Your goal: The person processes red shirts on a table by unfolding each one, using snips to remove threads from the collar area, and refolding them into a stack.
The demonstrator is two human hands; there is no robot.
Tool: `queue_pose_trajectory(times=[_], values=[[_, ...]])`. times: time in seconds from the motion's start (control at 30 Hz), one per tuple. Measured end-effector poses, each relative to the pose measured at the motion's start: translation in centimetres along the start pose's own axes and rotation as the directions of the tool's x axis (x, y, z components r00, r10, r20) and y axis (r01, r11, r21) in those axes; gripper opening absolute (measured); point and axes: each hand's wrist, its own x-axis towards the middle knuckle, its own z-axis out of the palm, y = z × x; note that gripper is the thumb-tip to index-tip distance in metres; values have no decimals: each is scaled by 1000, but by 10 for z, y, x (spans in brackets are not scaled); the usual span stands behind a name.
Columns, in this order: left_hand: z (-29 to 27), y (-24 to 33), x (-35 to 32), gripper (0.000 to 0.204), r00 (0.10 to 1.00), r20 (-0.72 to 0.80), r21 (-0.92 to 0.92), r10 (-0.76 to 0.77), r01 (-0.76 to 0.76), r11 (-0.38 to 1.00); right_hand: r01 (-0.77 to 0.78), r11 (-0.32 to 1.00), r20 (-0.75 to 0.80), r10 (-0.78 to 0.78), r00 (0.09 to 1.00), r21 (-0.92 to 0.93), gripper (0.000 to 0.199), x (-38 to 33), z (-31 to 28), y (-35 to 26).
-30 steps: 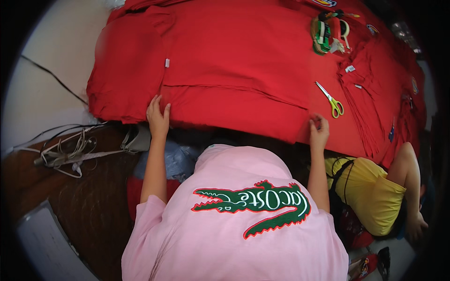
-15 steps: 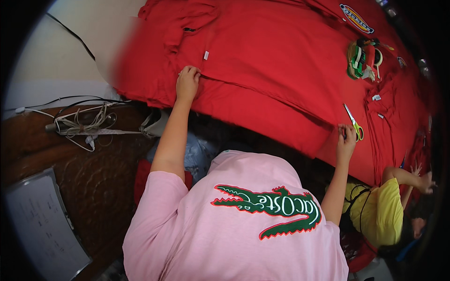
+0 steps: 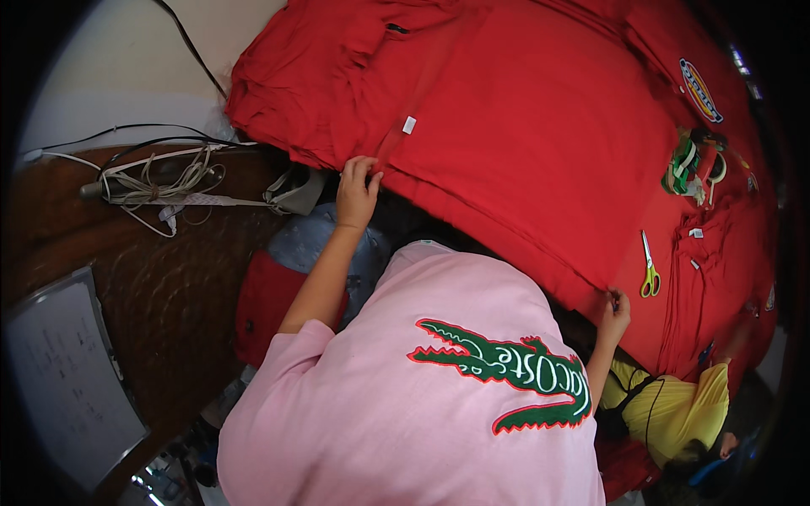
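A red shirt (image 3: pixel 523 152) lies spread flat over other red cloth, with a small white tag (image 3: pixel 409 126) toward its left end. My left hand (image 3: pixel 358 196) pinches its near left corner, fingers closed at the edge. Far along the same edge, my right hand (image 3: pixel 616 318) grips the near right corner; a small dark spot shows between those fingers, too small to name. The edge runs fairly straight between my hands. To the right of the shirt, nearest my right hand, lie scissors (image 3: pixel 650 280) with yellow-green handles.
Rolls of tape (image 3: pixel 682 164) sit beyond the scissors, near an oval patch (image 3: pixel 700 90). Bunched red cloth (image 3: pixel 295 88) lies at the left. Coiled cables (image 3: pixel 160 181) and a whiteboard (image 3: pixel 76 379) are on the left. Another person in yellow (image 3: pixel 679 413) works at the right.
Both hands have drawn the shirt's near edge toward me, down to the edge of the cloth beneath. The view has shifted too. The other person's raised arm has lowered.
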Motion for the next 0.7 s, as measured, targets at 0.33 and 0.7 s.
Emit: queue_pose_trajectory(times=[0.33, 0.7], values=[[15, 23, 131, 19, 955, 100, -74, 280, -274, 959, 125, 990, -149, -133, 980, -61, 17, 103, -32, -17], [91, 114, 191, 17, 902, 161, -232, 400, -360, 904, -147, 969, -238, 194, 952, 199, 34, 60, 1, 47]])
